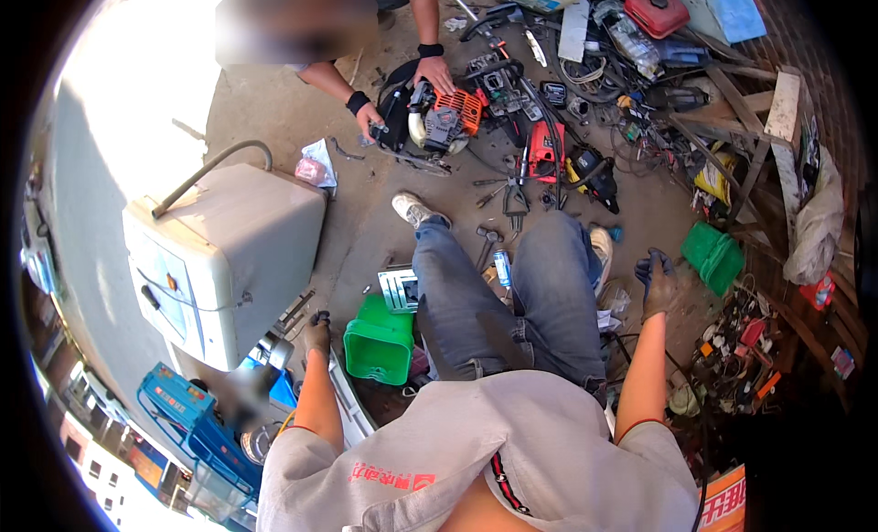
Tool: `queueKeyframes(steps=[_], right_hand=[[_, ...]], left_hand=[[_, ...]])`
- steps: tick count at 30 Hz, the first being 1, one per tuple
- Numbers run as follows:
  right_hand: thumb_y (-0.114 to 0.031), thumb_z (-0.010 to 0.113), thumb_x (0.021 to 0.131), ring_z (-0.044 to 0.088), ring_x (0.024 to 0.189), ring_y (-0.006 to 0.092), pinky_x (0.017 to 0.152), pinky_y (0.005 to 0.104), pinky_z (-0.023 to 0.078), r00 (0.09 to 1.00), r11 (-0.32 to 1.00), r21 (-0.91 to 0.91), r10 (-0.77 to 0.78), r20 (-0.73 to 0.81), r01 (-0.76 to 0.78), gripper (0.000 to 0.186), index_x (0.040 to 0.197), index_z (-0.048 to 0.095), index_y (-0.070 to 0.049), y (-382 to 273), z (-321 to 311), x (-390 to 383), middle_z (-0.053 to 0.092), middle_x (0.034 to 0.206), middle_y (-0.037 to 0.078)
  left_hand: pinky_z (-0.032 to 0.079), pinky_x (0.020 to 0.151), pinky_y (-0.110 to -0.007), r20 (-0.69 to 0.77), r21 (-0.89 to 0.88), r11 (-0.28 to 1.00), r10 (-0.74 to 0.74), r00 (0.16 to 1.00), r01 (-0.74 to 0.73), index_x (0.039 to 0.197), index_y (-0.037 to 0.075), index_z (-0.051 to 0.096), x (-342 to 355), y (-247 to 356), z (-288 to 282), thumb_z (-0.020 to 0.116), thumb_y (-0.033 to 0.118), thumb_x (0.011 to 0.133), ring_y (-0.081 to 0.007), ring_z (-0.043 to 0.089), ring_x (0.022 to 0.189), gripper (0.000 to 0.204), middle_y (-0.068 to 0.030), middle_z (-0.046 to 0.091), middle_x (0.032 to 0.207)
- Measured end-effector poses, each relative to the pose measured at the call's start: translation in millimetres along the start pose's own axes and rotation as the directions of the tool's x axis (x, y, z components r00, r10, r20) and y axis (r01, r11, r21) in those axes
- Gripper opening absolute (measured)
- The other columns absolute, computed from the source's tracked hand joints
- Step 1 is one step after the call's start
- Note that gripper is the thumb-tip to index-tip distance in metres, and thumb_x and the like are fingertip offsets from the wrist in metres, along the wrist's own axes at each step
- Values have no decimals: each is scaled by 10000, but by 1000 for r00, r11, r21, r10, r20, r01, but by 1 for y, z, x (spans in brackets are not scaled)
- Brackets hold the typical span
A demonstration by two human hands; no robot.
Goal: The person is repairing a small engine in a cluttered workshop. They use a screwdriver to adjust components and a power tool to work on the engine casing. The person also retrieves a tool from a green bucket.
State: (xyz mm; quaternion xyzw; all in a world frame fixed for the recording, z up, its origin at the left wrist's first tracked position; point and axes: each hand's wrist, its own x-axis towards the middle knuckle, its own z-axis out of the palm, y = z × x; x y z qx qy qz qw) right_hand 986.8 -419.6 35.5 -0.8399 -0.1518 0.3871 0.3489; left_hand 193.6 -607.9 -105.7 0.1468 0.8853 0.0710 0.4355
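Note:
My left hand (317,333), in a dark glove, hangs at my left side beside a green plastic bucket (379,342); its fingers are too small and folded to read. My right hand (655,280), also gloved, is raised at my right, fingers apart and nothing in them. It is nearest a second green bucket (713,257) lying tipped. Between my legs stand a blue can (502,268) and a hammer (488,244). Ahead, another person's hands (435,73) rest on a small orange and grey engine (448,122) with a black harness.
A large white cabinet-like machine (247,248) stands at left, with a blue metal frame (197,413) nearer me. Tools, a red machine part (546,152), cables and a red fuel tank (656,15) crowd the far right. A wooden frame (782,111) leans there, above scattered small parts (732,354).

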Motion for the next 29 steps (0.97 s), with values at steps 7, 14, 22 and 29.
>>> queueKeyframes(steps=[7, 14, 22, 29], right_hand=[[-184, 644, 966, 672, 802, 173, 712, 315, 560, 893, 937, 345, 201, -402, -56, 298, 1198, 635, 2, 101, 11, -80, 693, 988, 98], [-250, 649, 955, 699, 847, 221, 701, 373, 588, 509, 857, 466, 509, -694, -222, 360, 1208, 673, 4, 224, 7, -126, 715, 1094, 117], [-497, 676, 916, 696, 971, 346, 784, 482, 614, 148, 563, 643, 800, -581, -519, 613, 1206, 659, 42, 211, -22, -157, 697, 1155, 197], [-561, 685, 887, 688, 959, 315, 815, 463, 584, -37, 570, 628, 724, -688, -530, 607, 1205, 707, -45, 252, -70, -155, 705, 1168, 151]], left_hand=[[480, 844, -261, 491, -138, 957, 290, 822, -255, 1227, -15, 666, 43, 210, 14, 539, 67, 969, -153, 652, 985, 299, -78, 710, 1105], [474, 982, -312, 707, -111, 929, 323, 629, -352, 1278, -52, 626, 6, 335, 22, 467, 28, 1001, -204, 645, 1099, 329, -124, 691, 1189], [512, 843, -269, 634, 160, 892, 235, 737, -423, 1223, -45, 666, 15, 356, -25, 507, -3, 968, -153, 659, 931, 303, -77, 716, 1056], [498, 840, -255, 655, 230, 762, 339, 675, -606, 1192, -14, 696, 23, 394, 38, 594, 123, 998, -114, 646, 917, 258, -48, 720, 998]])
